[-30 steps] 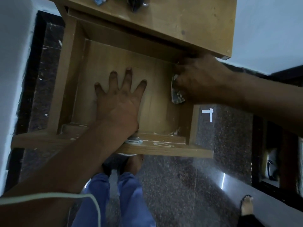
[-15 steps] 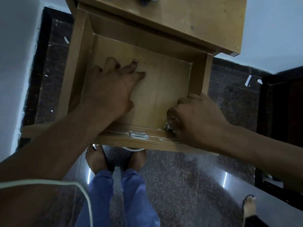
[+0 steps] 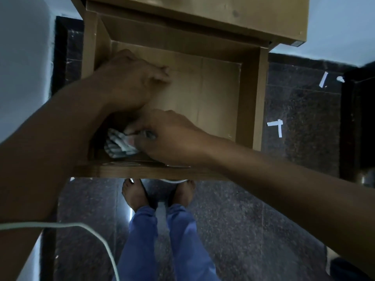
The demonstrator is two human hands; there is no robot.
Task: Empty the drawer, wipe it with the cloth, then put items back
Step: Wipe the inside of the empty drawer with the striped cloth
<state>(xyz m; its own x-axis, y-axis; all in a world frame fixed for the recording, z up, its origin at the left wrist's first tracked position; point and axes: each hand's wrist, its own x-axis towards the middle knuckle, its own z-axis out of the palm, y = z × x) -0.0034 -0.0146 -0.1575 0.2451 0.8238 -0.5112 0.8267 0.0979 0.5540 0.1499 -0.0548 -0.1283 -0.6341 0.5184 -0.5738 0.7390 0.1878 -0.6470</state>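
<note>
A white cable (image 3: 97,233) crosses the near left corner over the left forearm. The drawer (image 3: 248,98) stands pulled out from the desk (image 3: 203,9), its left wall close to the pale wall on that side. The left hand (image 3: 129,82) rests inside against the far left part of the drawer floor, fingers curled loosely and grasping nothing. Just near of it, in the near left corner by the front board, lies the striped cloth (image 3: 118,145), bunched and clenched in the right hand (image 3: 170,136). The middle and right of the drawer floor lie bare up to the right wall. Beyond that wall, dark speckled floor (image 3: 300,128) carries white paper scraps (image 3: 277,126).
</note>
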